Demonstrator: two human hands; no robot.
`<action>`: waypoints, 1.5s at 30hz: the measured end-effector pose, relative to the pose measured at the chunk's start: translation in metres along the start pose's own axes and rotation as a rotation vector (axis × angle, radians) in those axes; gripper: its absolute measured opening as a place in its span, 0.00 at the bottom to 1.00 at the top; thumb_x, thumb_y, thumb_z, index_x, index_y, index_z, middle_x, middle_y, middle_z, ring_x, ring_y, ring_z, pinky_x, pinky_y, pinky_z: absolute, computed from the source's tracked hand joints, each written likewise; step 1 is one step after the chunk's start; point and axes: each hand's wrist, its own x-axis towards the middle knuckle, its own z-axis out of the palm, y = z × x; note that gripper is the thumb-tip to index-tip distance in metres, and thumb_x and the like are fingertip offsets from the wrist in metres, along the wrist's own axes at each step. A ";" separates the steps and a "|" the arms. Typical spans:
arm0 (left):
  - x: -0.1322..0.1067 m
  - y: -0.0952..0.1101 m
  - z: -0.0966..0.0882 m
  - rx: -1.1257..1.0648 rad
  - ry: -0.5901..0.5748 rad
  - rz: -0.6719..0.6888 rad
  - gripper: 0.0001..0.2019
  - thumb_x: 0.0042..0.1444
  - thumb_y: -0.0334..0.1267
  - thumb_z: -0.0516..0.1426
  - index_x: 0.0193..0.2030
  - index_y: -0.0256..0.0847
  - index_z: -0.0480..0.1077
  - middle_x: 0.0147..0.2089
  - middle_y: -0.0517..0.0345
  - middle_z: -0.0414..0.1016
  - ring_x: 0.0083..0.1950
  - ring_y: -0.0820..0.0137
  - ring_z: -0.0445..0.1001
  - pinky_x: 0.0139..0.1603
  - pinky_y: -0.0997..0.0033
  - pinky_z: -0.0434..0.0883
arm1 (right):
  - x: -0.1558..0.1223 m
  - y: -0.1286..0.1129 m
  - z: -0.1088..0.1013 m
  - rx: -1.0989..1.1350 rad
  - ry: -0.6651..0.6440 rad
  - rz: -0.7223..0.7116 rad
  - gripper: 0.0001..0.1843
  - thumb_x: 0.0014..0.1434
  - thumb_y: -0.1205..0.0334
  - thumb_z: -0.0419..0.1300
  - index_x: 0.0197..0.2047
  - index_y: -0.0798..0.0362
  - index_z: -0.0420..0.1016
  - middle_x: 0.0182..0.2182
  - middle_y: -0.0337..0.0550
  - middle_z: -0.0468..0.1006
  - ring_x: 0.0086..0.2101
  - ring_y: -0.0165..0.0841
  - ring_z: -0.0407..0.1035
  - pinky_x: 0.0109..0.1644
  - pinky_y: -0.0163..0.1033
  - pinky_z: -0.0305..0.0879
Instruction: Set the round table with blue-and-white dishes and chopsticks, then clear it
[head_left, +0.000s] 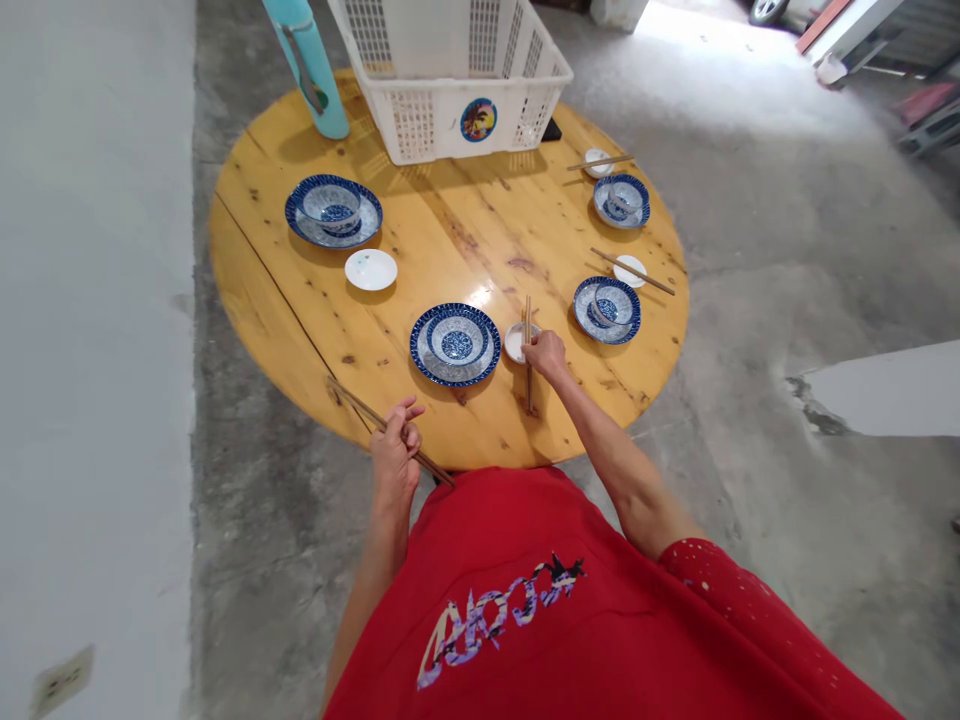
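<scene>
My right hand (545,354) pinches a pair of wooden chopsticks (529,385) over a small white saucer (515,343). They point away from me, across the saucer's right side. To the left of that saucer is a blue-patterned plate (420,352) with a matching bowl (457,341) on it. My left hand (396,445) is closed around other chopsticks (356,403), held slanting at the table's near edge; its index finger is partly stretched out. I cannot tell exactly how many sticks it holds.
The round wooden table (457,255) carries more blue plates with bowls at left (300,226) and right (581,318). Chopsticks (652,282) rest across a saucer (628,270) at right. A white saucer (371,270) lies at left. Behind stand a white basket (420,120) and a turquoise bottle (324,80).
</scene>
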 end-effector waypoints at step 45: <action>0.003 0.009 0.000 0.028 -0.046 0.026 0.14 0.48 0.44 0.65 0.38 0.37 0.78 0.33 0.56 0.78 0.16 0.86 0.51 0.16 0.78 0.42 | -0.035 0.024 -0.004 0.021 0.097 -0.066 0.16 0.61 0.59 0.55 0.47 0.57 0.78 0.42 0.52 0.81 0.46 0.42 0.75 0.49 0.38 0.65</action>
